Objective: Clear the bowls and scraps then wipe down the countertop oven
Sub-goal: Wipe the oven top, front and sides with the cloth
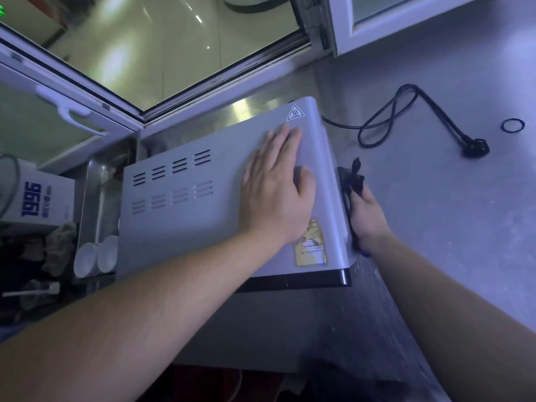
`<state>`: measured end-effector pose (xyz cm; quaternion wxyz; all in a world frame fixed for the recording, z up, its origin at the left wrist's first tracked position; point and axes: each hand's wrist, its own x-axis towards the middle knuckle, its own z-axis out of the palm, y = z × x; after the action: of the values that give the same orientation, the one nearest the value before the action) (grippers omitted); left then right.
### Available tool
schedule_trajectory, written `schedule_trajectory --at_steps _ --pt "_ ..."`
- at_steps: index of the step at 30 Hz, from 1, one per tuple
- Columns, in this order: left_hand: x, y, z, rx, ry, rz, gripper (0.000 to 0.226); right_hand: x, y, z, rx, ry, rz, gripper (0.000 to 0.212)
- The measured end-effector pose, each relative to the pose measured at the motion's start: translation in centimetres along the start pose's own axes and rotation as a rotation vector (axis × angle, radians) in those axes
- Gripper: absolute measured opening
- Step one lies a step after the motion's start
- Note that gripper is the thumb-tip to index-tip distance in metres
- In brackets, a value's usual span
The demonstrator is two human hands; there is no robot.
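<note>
The silver countertop oven (185, 216) stands on the steel counter (452, 227), its vented top facing me. My left hand (275, 187) lies flat on the oven's top near the right edge, fingers spread. My right hand (367, 219) presses a dark cloth (352, 177) against the oven's right side wall. Two white bowls (95, 258) sit stacked on edge in a metal tray (92, 195) left of the oven.
The oven's black power cord (406, 111) and plug (475, 147) lie loose on the counter to the right, with a black rubber ring (512, 125) beyond. A white box marked 1996 (37, 201) and crumpled rags (58, 245) sit at the left. Window frames run along the back.
</note>
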<state>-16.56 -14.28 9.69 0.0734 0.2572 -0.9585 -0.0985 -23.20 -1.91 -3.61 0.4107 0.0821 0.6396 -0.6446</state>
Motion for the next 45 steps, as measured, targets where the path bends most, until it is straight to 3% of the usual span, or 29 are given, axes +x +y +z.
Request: schedule_trajectory --at_steps 5,11,14,17,20,24,30,35,45 --pt "0.0 0.0 -0.1 0.001 -0.001 0.004 0.060 -4.4 -1.9 0.0 0.039 0.006 -0.030 0.026" --pt "0.0 0.0 0.0 0.012 0.012 0.015 0.060 -9.2 -6.2 0.9 0.104 -0.091 -0.354 0.041" --pt "-0.1 -0.2 -0.1 0.027 0.014 0.056 0.061 -7.1 -7.6 1.7 0.004 -0.149 -0.596 0.044" --pt "0.0 0.0 -0.2 0.034 0.035 0.044 0.063 -2.9 -8.4 2.5 -0.049 -0.149 -0.691 0.046" --pt "0.0 0.2 0.0 0.023 0.021 0.025 0.062 0.4 -9.3 3.1 0.035 -0.182 -0.634 0.042" --pt "-0.1 0.1 0.0 0.019 -0.009 0.009 0.060 3.0 -9.4 3.2 0.107 -0.160 -0.482 0.020" --pt "-0.1 0.0 0.0 0.014 -0.005 0.007 0.060 5.1 -5.4 2.1 -0.001 -0.061 -0.258 0.028" --pt "-0.1 0.0 0.1 0.012 -0.007 0.003 0.059 3.9 -2.4 1.1 -0.041 -0.006 -0.088 0.031" --pt "0.0 0.0 0.0 -0.013 0.011 -0.004 0.060 -3.7 3.3 -1.0 0.022 0.024 0.064 0.022"
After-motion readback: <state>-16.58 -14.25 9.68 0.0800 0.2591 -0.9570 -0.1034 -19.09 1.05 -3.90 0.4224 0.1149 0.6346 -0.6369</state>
